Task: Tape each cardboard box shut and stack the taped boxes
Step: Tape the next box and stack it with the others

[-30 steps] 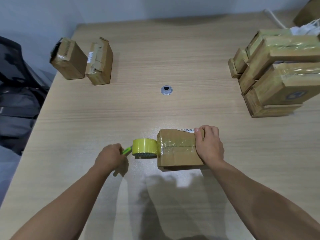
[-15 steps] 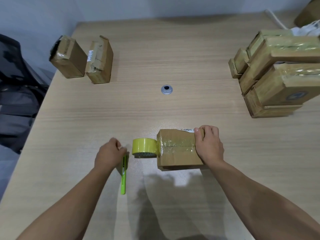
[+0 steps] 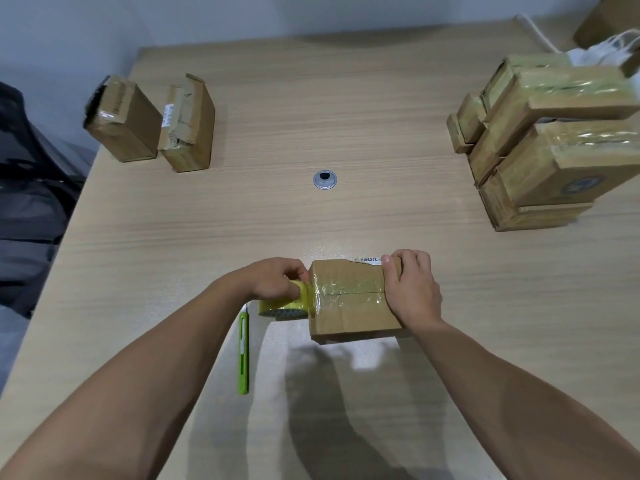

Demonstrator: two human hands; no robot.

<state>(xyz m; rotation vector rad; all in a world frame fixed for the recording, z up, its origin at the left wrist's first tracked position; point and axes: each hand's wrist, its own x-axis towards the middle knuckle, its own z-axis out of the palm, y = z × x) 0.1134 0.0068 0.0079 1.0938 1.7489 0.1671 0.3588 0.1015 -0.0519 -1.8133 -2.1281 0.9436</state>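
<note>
Lying on the table [image 3: 346, 116] before the person, the cardboard box [image 3: 349, 299] runs long-axis left to right, tape along its top. The right hand [image 3: 412, 285] curls its fingers over the box's right end; the left hand [image 3: 273, 277] clamps the tape roll [image 3: 282, 308] touching its left end.

Matt cardboard box [image 3: 349, 306] (glossy tape [image 3: 282, 303])

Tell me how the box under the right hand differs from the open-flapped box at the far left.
The near box has shiny tape across its top seam; the far box shows a raised flap and torn label. The near box lies flat; the far box stands upright. The right hand grips the near box; nobody touches the far box. Both are brown cardboard.
</note>
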